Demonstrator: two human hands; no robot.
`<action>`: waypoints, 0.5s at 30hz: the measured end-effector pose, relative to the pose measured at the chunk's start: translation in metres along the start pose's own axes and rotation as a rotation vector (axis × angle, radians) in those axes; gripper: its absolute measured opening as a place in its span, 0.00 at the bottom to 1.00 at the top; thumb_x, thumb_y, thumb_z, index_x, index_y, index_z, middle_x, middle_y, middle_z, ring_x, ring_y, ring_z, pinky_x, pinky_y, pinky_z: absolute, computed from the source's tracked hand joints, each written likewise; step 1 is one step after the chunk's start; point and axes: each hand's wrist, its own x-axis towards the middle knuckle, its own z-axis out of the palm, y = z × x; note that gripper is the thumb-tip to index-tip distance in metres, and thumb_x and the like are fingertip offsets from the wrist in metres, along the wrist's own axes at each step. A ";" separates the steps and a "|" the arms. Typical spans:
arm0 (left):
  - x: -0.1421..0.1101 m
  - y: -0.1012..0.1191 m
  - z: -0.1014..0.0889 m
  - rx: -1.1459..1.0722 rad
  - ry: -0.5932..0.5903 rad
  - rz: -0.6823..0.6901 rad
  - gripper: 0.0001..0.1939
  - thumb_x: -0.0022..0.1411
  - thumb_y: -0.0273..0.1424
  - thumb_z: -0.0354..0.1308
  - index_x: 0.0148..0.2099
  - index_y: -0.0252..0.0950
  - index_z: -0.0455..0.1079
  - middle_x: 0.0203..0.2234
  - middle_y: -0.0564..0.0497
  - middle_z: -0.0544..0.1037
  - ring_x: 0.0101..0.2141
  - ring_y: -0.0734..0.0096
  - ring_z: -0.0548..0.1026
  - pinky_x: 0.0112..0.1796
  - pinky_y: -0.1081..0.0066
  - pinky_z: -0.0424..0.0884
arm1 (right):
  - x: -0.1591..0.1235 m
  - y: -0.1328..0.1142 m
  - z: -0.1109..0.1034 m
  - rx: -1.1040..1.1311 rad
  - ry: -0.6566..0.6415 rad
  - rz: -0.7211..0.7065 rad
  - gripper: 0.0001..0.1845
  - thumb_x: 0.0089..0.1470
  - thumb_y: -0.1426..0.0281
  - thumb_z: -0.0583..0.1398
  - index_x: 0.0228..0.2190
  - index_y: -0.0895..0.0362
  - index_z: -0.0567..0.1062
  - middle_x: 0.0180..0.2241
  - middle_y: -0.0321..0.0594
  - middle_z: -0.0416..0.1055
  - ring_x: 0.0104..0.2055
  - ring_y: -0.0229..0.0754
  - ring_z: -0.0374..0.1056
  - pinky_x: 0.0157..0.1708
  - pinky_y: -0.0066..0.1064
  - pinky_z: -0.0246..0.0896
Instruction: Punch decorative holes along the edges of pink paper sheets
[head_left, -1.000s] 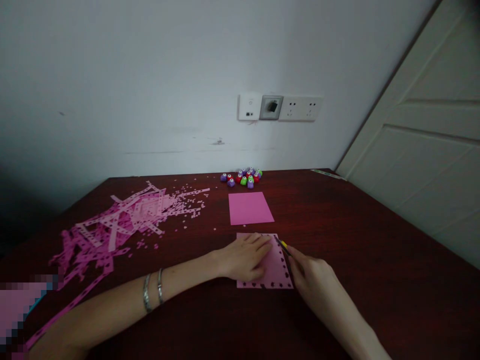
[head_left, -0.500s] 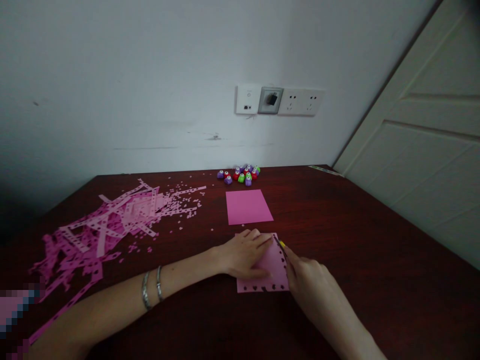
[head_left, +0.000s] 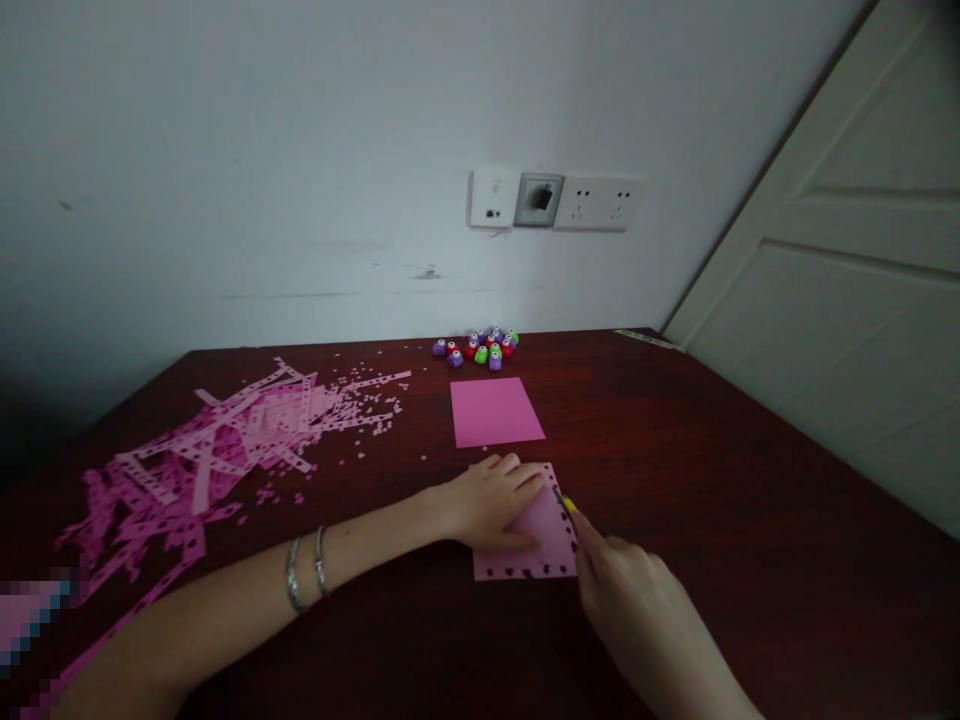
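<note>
My left hand (head_left: 491, 505) lies flat with fingers spread, pressing on a light pink sheet of paper (head_left: 544, 540). Small punched holes run along the sheet's right, top and near edges. At the right edge, my right hand (head_left: 619, 570) is closed around a utility knife (head_left: 569, 504). Only its yellow part and thin dark blade show, and the tip touches the paper beside the row of holes. My fingers cover the rest of the handle. Behind this sheet lies a plain, brighter pink square of paper (head_left: 496, 412).
A heap of punched pink paper strips (head_left: 225, 440) and tiny cut-outs spreads over the left of the dark red table (head_left: 712, 500). Several small red, green and purple hole punches (head_left: 482, 354) stand by the wall. A ruler-like strip (head_left: 649, 340) lies at the far right.
My right hand has drawn the knife slightly toward me along the sheet's right edge. My left hand stays in place on the paper.
</note>
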 end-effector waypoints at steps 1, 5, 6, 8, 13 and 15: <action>0.000 0.000 0.000 0.003 0.002 0.000 0.37 0.57 0.50 0.47 0.61 0.30 0.48 0.59 0.42 0.55 0.50 0.54 0.59 0.50 0.59 0.56 | -0.002 0.000 0.001 -0.007 0.010 -0.004 0.24 0.52 0.79 0.51 0.51 0.55 0.68 0.25 0.40 0.74 0.26 0.46 0.73 0.19 0.28 0.61; 0.000 0.000 0.001 -0.006 0.005 -0.004 0.37 0.57 0.51 0.46 0.60 0.31 0.49 0.59 0.41 0.55 0.51 0.54 0.59 0.50 0.59 0.56 | -0.010 0.001 0.006 -0.017 0.036 -0.025 0.25 0.50 0.81 0.52 0.49 0.56 0.69 0.25 0.40 0.75 0.24 0.45 0.73 0.18 0.27 0.61; 0.000 0.000 0.001 -0.010 0.004 -0.006 0.38 0.57 0.51 0.46 0.61 0.31 0.49 0.59 0.41 0.55 0.51 0.54 0.58 0.50 0.59 0.56 | -0.012 0.002 0.007 -0.015 0.042 -0.029 0.25 0.50 0.81 0.52 0.49 0.56 0.69 0.24 0.40 0.74 0.23 0.44 0.73 0.18 0.26 0.61; 0.000 -0.001 0.003 -0.016 0.000 -0.008 0.38 0.57 0.51 0.45 0.61 0.31 0.47 0.60 0.41 0.54 0.52 0.54 0.58 0.51 0.59 0.55 | -0.016 0.003 0.011 -0.008 0.060 -0.032 0.25 0.49 0.81 0.51 0.49 0.57 0.69 0.23 0.39 0.74 0.22 0.44 0.72 0.17 0.26 0.61; -0.001 -0.001 0.005 -0.016 -0.015 -0.017 0.39 0.58 0.52 0.43 0.63 0.30 0.45 0.61 0.40 0.52 0.52 0.53 0.57 0.51 0.57 0.54 | -0.028 0.006 0.021 -0.008 0.110 -0.064 0.26 0.48 0.83 0.50 0.48 0.59 0.70 0.23 0.40 0.74 0.20 0.42 0.71 0.16 0.26 0.61; -0.001 -0.001 0.004 -0.019 -0.021 -0.018 0.39 0.58 0.52 0.42 0.63 0.30 0.45 0.60 0.40 0.52 0.52 0.53 0.57 0.51 0.57 0.55 | -0.032 0.006 0.024 0.004 0.114 -0.062 0.26 0.47 0.83 0.50 0.49 0.59 0.70 0.23 0.40 0.74 0.20 0.41 0.71 0.16 0.26 0.61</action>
